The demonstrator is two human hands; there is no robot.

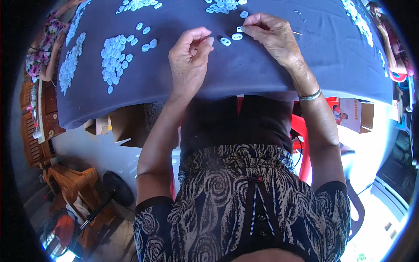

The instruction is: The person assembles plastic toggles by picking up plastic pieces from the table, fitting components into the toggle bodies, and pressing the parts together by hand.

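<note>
A dark blue cloth (244, 83) covers the table in front of me, strewn with small white flat pieces. My right hand (270, 35) pinches a thin needle or pin, its tip touching a small white piece (239, 29); the thin shaft sticks out past the hand to the right. Two white rings (231, 39) lie just below that hand. My left hand (190, 61) rests on the cloth to the left, fingers curled with thumb and forefinger close together; whether it grips anything I cannot tell.
Heaps of white pieces lie at the left (115, 59), far left (70, 63), top (222, 6) and right edge (360, 19). Other people sit at the left (46, 48) and right (393, 48). Cardboard boxes (131, 126), a red chair (301, 144) and a fan (115, 190) stand below.
</note>
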